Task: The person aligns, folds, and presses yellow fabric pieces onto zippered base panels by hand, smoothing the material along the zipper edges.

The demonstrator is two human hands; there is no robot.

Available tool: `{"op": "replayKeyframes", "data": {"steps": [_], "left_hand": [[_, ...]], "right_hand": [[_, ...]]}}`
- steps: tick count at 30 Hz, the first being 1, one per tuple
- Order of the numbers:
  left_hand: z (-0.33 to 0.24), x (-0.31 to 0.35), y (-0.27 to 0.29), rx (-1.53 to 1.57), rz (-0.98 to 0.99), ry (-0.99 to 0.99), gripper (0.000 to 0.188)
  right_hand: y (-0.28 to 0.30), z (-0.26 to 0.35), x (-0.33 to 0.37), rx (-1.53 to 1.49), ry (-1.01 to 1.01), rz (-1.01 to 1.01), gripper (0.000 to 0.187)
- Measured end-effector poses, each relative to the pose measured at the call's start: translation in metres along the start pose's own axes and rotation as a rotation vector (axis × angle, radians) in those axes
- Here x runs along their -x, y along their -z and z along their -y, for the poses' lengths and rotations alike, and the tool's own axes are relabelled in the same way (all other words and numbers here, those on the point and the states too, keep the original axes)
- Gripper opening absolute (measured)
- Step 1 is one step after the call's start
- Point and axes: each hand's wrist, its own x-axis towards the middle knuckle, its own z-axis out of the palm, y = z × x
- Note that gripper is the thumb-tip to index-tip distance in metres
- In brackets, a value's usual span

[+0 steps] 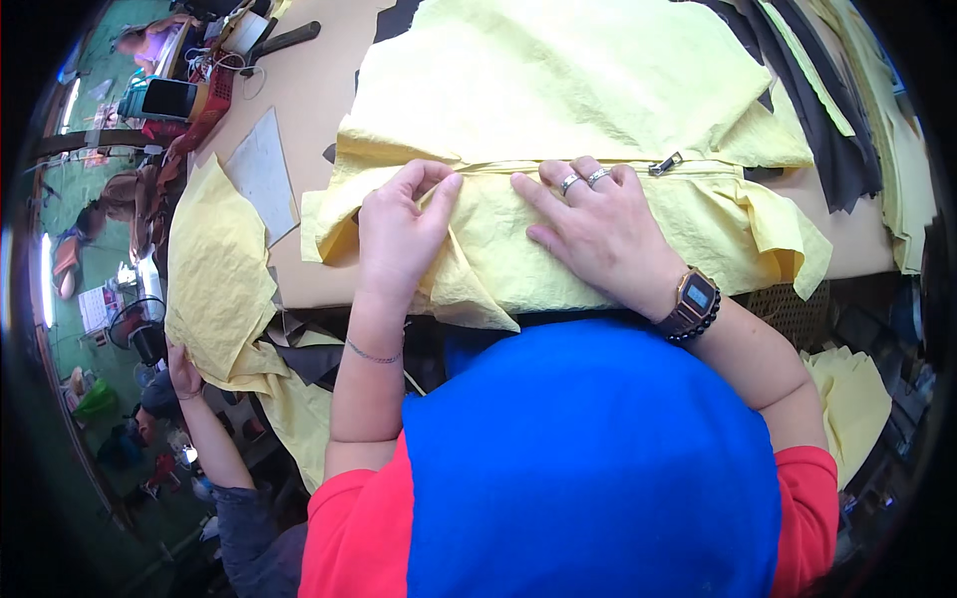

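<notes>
Yellow crinkled fabric (558, 80) is spread over the table, with a zipper (703, 167) in matching yellow running across it. The dark metal zipper pull (666, 164) lies to the right of my hands. With thumb and forefinger, my left hand (401, 227) pinches the fabric at the left stretch of the zipper seam. My right hand (606, 227) rests flat on the cloth just below the seam, fingers spread and fingertips at the zipper line. Below the seam, the lower cloth hangs in folds at the table's front edge.
Another person's hand (184, 373) at the left holds a yellow fabric piece (214, 279). A pale sheet (263, 171) lies on the brown tabletop (317, 284). Far left are a dark-handled tool (286, 42) and a red basket (211, 115). Dark cloth strips (837, 140) lie at right.
</notes>
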Motion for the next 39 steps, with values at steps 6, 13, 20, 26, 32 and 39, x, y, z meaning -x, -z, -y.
{"op": "replayKeyframes", "data": {"steps": [6,13,20,26,32,39], "left_hand": [[-0.012,0.006,0.001,-0.170,-0.028,-0.020,0.023],[-0.010,0.003,0.001,-0.297,-0.047,-0.013,0.026],[-0.005,-0.001,0.000,-0.248,-0.061,0.027,0.027],[-0.014,0.004,-0.003,-0.337,-0.090,0.016,0.025],[-0.021,0.018,0.006,-0.508,-0.123,-0.172,0.020],[-0.016,0.023,0.030,-0.483,-0.027,-0.158,0.016]], "right_hand": [[0.001,0.000,0.001,0.016,0.027,-0.018,0.045],[0.003,0.002,-0.001,-0.003,0.009,0.057,0.050],[0.004,0.003,-0.004,0.036,0.034,0.024,0.044],[0.011,0.009,-0.011,0.080,0.030,0.101,0.052],[0.001,0.011,-0.015,0.073,0.057,0.089,0.059],[-0.002,0.018,-0.018,0.061,0.065,0.100,0.058]]}}
